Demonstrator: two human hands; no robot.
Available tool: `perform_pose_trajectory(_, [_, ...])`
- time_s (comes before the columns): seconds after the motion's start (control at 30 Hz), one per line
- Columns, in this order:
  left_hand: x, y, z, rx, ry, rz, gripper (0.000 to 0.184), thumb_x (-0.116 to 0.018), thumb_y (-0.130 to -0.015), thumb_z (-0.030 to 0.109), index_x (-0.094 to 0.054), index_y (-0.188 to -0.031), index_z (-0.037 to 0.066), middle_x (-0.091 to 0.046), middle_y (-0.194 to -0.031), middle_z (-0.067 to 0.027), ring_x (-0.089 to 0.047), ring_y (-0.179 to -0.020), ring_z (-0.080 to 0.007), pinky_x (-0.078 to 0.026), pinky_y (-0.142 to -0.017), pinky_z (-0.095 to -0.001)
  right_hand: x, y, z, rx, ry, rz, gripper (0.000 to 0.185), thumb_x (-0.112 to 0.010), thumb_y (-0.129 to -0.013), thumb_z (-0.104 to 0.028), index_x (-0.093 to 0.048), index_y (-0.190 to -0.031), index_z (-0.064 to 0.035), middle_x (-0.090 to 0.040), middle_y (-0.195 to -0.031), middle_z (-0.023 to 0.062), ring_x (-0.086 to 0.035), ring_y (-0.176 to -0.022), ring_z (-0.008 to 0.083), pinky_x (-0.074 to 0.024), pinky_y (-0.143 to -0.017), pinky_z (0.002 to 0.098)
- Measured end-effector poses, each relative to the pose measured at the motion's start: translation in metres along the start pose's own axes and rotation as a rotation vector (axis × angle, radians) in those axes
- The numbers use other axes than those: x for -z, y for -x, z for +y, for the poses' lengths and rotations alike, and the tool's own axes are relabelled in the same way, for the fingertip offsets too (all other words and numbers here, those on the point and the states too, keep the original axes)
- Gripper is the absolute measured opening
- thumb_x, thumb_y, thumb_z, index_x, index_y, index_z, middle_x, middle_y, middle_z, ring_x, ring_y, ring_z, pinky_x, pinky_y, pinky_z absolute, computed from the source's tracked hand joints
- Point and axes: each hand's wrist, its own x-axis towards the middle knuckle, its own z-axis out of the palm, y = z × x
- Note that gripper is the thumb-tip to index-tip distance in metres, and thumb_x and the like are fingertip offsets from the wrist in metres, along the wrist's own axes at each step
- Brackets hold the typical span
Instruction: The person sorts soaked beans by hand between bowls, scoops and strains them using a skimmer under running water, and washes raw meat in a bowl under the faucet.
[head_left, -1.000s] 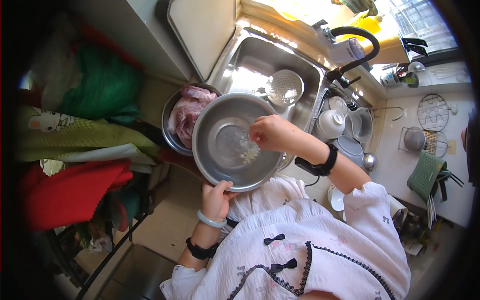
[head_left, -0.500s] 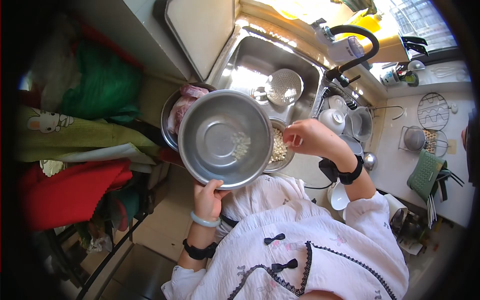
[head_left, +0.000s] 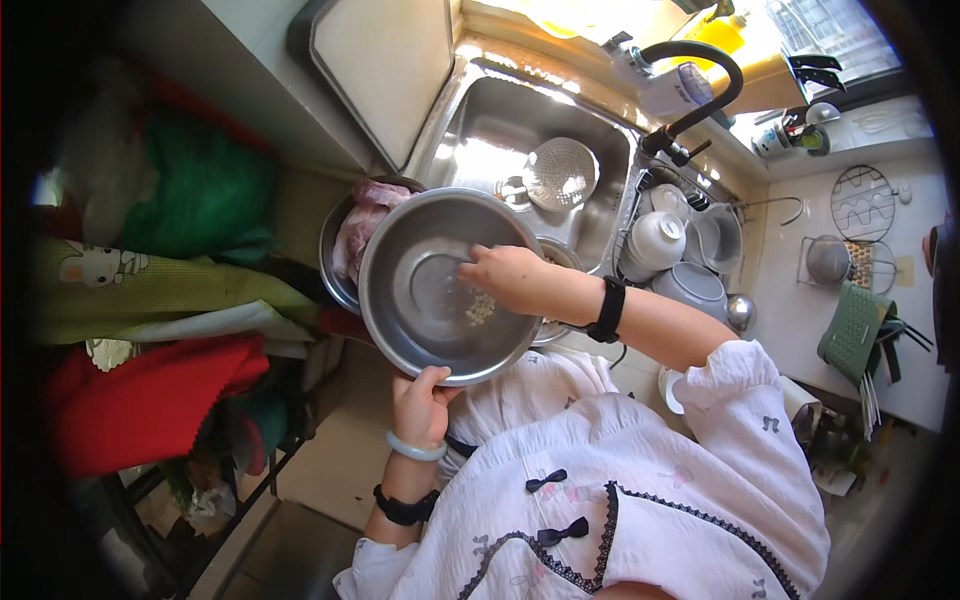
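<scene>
A large steel bowl (head_left: 410, 335) is tilted slightly, its near rim gripped by my left hand (head_left: 423, 408), thumb over the edge. Some pale kernels (head_left: 480, 310) lie on its bottom in what looks like water. Over the bowl's right part, my right hand (head_left: 505, 277) reaches in with its fingers curled together; whatever they hold is too small to make out. Partly hidden under the right forearm and the large bowl is a smaller bowl (head_left: 562, 256) beside the sink. Raw meat (head_left: 358, 228) sits in another steel bowl (head_left: 328, 255) behind the large one, to the left.
Beyond the bowls is a sink (head_left: 480, 130) with a perforated strainer (head_left: 561, 174) inside. A black faucet (head_left: 735, 75) arches at the right. White bowls (head_left: 657, 240) stand in a dish rack. A pale board (head_left: 385, 70) leans at the back left; a red cloth (head_left: 160, 400) hangs left.
My right hand went from the large bowl to the smaller bowl of kernels, then back over the large bowl. The large bowl moved a little left overall. The view has shifted slightly.
</scene>
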Motion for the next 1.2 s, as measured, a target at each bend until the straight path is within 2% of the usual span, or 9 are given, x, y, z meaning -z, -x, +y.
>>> perform_pose_trajectory(0.13, [-0.003, 0.0, -0.003, 0.02, -0.012, -0.015, 0.043, -0.046, -0.073, -0.009, -0.041, -0.115, -0.001, -0.054, -0.103, -0.0142, -0.061, -0.087, -0.0272, -0.057, -0.07, -0.0403, -0.006, -0.001, 0.004, 0.047, 0.023, -0.027, 0.029, -0.055, -0.074, -0.006, -0.055, -0.102, -0.0072, -0.051, -0.091, 0.0144, -0.06, -0.076, 0.0312, -0.0491, -0.067, 0.0376])
perform_pose_trajectory(0.33, [-0.002, -0.002, -0.008, 0.051, -0.004, -0.016, 0.04, -0.047, -0.072, -0.009, -0.043, -0.111, -0.001, -0.056, -0.097, -0.0137, -0.063, -0.081, -0.0261, -0.058, -0.066, -0.0385, -0.016, 0.001, 0.015, 0.048, 0.12, -0.063, 0.015, -0.055, -0.073, -0.01, -0.062, -0.086, -0.0084, -0.058, -0.088, 0.0103, -0.061, -0.076, 0.029, -0.0496, -0.066, 0.0366])
perform_pose_trajectory(0.4, [0.002, -0.005, -0.01, 0.075, -0.002, -0.032, 0.042, -0.048, -0.072, -0.009, -0.042, -0.112, 0.002, -0.056, -0.098, -0.0119, -0.062, -0.082, -0.0236, -0.057, -0.066, -0.0367, -0.015, 0.0, 0.015, 0.001, 0.171, -0.259, 0.017, -0.059, -0.071, -0.011, -0.064, -0.087, -0.0108, -0.063, -0.085, 0.0075, -0.063, -0.08, 0.0255, -0.0515, -0.067, 0.0362])
perform_pose_trajectory(0.53, [0.0, -0.004, -0.01, 0.081, -0.003, -0.035, 0.044, -0.049, -0.072, -0.009, -0.041, -0.113, 0.004, -0.055, -0.098, -0.0098, -0.061, -0.082, -0.0209, -0.057, -0.065, -0.035, -0.018, 0.008, 0.022, 0.061, 0.068, -0.154, 0.008, -0.057, -0.068, -0.012, -0.063, -0.072, -0.0082, -0.061, -0.075, 0.0089, -0.06, -0.07, 0.0273, -0.0487, -0.062, 0.0371])
perform_pose_trajectory(0.6, [-0.001, -0.004, -0.011, 0.081, -0.001, -0.038, 0.044, -0.049, -0.072, -0.009, -0.041, -0.113, 0.004, -0.055, -0.098, -0.0097, -0.061, -0.082, -0.0209, -0.057, -0.065, -0.0352, -0.018, 0.008, 0.024, 0.059, 0.029, -0.302, 0.006, -0.057, -0.066, -0.01, -0.063, -0.068, -0.0086, -0.062, -0.072, 0.0096, -0.06, -0.068, 0.0286, -0.0476, -0.06, 0.0367])
perform_pose_trajectory(0.8, [-0.005, -0.003, -0.011, 0.049, 0.013, -0.03, 0.041, -0.046, -0.072, -0.01, -0.043, -0.112, -0.001, -0.056, -0.097, -0.0135, -0.063, -0.081, -0.0259, -0.058, -0.066, -0.0389, -0.007, 0.014, 0.021, 0.093, -0.027, -0.322, 0.005, -0.059, -0.058, -0.007, -0.062, -0.062, -0.0092, -0.059, -0.064, 0.0106, -0.058, -0.065, 0.0304, -0.0465, -0.059, 0.0361])
perform_pose_trajectory(0.97, [-0.004, -0.003, -0.009, 0.065, 0.002, -0.045, 0.046, -0.047, -0.072, -0.009, -0.039, -0.115, 0.004, -0.055, -0.097, -0.0102, -0.061, -0.082, -0.0216, -0.057, -0.066, -0.0365, 0.014, 0.024, 0.017, 0.046, -0.118, -0.225, 0.007, -0.061, -0.056, -0.007, -0.061, -0.063, -0.0073, -0.057, -0.065, 0.0102, -0.058, -0.063, 0.0291, -0.0458, -0.058, 0.0355])
perform_pose_trajectory(1.03, [-0.004, -0.001, -0.008, 0.03, -0.007, -0.022, 0.043, -0.046, -0.072, -0.009, -0.041, -0.114, -0.001, -0.056, -0.098, -0.0138, -0.062, -0.082, -0.0261, -0.058, -0.066, -0.0383, 0.033, 0.035, 0.015, 0.053, -0.219, -0.153, 0.007, -0.061, -0.057, -0.007, -0.06, -0.063, -0.0061, -0.056, -0.066, 0.0097, -0.057, -0.062, 0.0282, -0.0456, -0.057, 0.035])
perform_pose_trajectory(1.2, [-0.003, -0.001, -0.007, 0.034, -0.02, -0.016, 0.045, -0.046, -0.072, -0.008, -0.039, -0.116, -0.001, -0.055, -0.099, -0.0139, -0.062, -0.082, -0.0264, -0.058, -0.066, -0.0386, 0.065, 0.071, 0.014, -0.018, -0.339, 0.001, 0.007, -0.06, -0.063, -0.002, -0.059, -0.07, -0.0019, -0.056, -0.071, 0.009, -0.059, -0.063, 0.0224, -0.0485, -0.058, 0.0306])
